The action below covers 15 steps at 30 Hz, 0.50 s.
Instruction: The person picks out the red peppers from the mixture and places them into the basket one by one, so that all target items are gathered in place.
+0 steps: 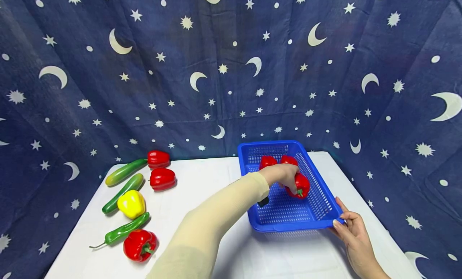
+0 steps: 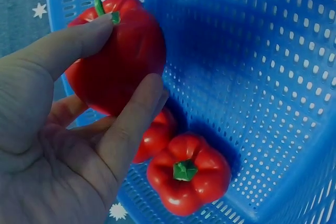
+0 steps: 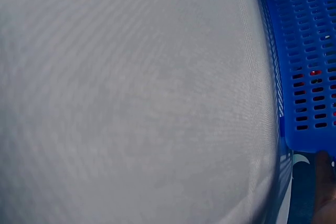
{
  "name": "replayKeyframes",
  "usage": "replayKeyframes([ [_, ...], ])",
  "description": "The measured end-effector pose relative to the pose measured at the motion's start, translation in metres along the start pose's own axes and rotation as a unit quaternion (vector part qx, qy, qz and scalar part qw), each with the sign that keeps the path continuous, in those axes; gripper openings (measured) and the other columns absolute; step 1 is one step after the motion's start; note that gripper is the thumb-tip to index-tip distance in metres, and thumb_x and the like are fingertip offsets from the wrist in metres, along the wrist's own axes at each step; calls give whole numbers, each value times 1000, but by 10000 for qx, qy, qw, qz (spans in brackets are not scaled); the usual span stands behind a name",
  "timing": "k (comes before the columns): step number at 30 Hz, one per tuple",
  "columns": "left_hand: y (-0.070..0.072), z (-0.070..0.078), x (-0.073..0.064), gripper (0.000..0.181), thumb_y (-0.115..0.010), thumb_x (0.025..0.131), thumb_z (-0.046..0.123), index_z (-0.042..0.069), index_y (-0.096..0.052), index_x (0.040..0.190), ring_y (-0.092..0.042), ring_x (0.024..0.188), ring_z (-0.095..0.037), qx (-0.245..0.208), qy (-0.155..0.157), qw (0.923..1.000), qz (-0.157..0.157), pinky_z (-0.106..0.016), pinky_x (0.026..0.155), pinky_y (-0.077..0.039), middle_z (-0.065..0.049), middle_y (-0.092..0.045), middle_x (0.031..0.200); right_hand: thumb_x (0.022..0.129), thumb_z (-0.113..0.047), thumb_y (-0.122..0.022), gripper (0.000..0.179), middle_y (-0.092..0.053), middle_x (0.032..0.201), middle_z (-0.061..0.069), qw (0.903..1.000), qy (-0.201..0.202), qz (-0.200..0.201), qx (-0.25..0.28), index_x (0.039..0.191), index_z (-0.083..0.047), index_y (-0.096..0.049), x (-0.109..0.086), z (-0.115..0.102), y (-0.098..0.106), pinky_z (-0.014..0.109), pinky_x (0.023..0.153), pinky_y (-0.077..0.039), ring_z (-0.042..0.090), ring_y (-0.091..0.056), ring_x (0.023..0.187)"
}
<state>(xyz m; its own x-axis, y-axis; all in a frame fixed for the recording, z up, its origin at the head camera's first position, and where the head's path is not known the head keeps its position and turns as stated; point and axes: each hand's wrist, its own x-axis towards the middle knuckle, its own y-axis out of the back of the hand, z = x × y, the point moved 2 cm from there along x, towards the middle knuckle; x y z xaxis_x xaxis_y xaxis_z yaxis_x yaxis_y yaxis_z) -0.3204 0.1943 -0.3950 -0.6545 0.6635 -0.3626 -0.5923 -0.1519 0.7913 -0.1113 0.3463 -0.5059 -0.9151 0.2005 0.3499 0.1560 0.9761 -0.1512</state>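
Observation:
Inside the blue plastic basket point(image 1: 278, 215), my left hand point(image 1: 286, 175) holds a red bell pepper point(image 1: 302, 185) with a green stem. The left wrist view shows the thumb near the stem of this pepper point(image 2: 121, 51) and the fingers around its other side. Two more red bell peppers, one farther back point(image 1: 268, 162) and one beside it point(image 1: 289, 160), lie at the basket's far end. At the near right corner, my right hand point(image 1: 355, 235) grips the basket's rim between thumb and fingers. Only a dark fingertip point(image 3: 324, 177) at the basket's corner shows in the right wrist view.
On the white table point(image 1: 202, 178) to the left lie two cucumbers, one behind point(image 1: 126, 172) and one in front point(image 1: 123, 193), a yellow bell pepper point(image 1: 131, 204), a long green pepper point(image 1: 127, 229) and three red bell peppers, the nearest point(image 1: 138, 245) in front. A star-patterned cloth point(image 1: 216, 70) hangs behind.

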Motion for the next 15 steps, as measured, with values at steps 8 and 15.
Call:
replayKeyframes([
  [8, -7, -2, 4, 70, -89, 81, 18, 18, -57, 143, -63, 82, -13, 433, 136, 9989, -80, -25, 70, -59, 0, -65, 113, 103, 13, -41, 25, -32, 163, 1, 10000, -35, 59, -9, 120, -5, -41, 0, 0, -1, 25, 94, -54, 8, -51, 134],
  [15, -10, -3, 5, 66, -90, 80, 21, 19, -59, 138, -63, 80, -12, 800, 199, 9966, -25, -23, 70, -58, 2, -65, 109, 103, 12, -42, 24, -30, 164, 2, 9999, -109, 101, -85, 120, -5, -41, 0, 0, 0, 25, 94, -54, 7, -48, 135],
])
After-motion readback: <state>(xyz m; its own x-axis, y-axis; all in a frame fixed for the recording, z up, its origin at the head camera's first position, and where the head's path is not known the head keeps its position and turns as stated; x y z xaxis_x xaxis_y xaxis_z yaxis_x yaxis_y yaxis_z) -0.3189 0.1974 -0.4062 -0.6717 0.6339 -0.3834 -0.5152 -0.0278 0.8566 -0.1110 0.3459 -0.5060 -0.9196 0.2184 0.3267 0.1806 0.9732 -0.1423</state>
